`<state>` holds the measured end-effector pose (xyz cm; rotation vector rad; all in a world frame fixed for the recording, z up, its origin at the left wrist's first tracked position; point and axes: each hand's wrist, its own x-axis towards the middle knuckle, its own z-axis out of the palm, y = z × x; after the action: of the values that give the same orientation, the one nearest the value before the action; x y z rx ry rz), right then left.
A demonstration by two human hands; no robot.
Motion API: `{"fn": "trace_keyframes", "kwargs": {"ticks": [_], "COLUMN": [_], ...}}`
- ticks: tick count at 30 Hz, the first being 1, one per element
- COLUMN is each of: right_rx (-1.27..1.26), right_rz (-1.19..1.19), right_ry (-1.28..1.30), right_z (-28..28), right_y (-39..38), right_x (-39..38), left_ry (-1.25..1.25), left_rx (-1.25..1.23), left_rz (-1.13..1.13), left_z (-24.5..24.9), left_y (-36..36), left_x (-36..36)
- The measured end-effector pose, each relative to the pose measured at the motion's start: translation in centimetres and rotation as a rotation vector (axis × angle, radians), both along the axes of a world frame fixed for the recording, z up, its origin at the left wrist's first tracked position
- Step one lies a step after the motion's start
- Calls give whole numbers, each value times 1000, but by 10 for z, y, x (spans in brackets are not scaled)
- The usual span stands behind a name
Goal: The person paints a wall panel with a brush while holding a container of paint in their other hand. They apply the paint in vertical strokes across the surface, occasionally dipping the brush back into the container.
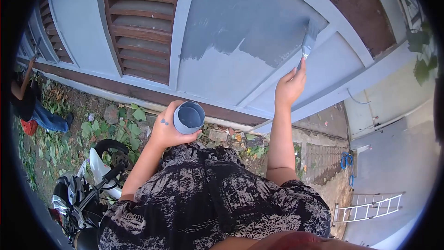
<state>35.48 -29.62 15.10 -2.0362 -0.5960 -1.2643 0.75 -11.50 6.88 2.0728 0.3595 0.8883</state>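
Note:
My left hand [167,125] is wrapped round a cup of grey paint [190,116], held in front of my chest with its mouth facing up. Spots of grey paint mark the back of that hand. Raised to the right, my right hand [291,83] grips a paintbrush [308,41] by its handle. The bristles touch the wall panel [208,76] near the upper right corner of its frame. Darker grey paint covers the panel's upper part with a ragged lower edge; the lower part is pale.
A louvred wooden vent [143,23] is left of the panel. Another person [39,106] stands at the far left by the wall. A motorcycle [88,194] is parked at lower left, among leafy plants [134,132]. At lower right are a ladder [370,207] and a blue hose [347,162].

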Motion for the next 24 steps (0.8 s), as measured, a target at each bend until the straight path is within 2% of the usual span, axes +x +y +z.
{"fn": "trace_keyframes", "kwargs": {"ticks": [3, 7, 10, 12, 15, 19, 21, 24], "right_rx": [5, 11, -11, -42, -87, -19, -8, 16], "right_rz": [16, -9, -29, -39, -79, -15, 18, 92], "right_ry": [45, -58, 4, 172, 148, 212, 0, -134], "right_z": [25, 19, 6, -4, -17, 2, -1, -2], "right_y": [6, 11, 15, 13, 7, 5, 1, 1], "right_x": [-3, 18, 22, 23, 20, -10, 5, 30], "left_ry": [42, 20, 6, 23, 1, -19, -8, -5], "left_rx": [-20, -19, -20, -19, -18, -18, -14, -16], "left_rz": [-36, -58, -57, -46, -48, -44, -32, -47], "left_z": [2, 1, -1, 0, -1, -1, 0, 2], "left_y": [1, 3, 5, 6, 10, 11, 10, 11], "left_x": [0, 1, 1, -2, -5, -5, -7, -7]}}
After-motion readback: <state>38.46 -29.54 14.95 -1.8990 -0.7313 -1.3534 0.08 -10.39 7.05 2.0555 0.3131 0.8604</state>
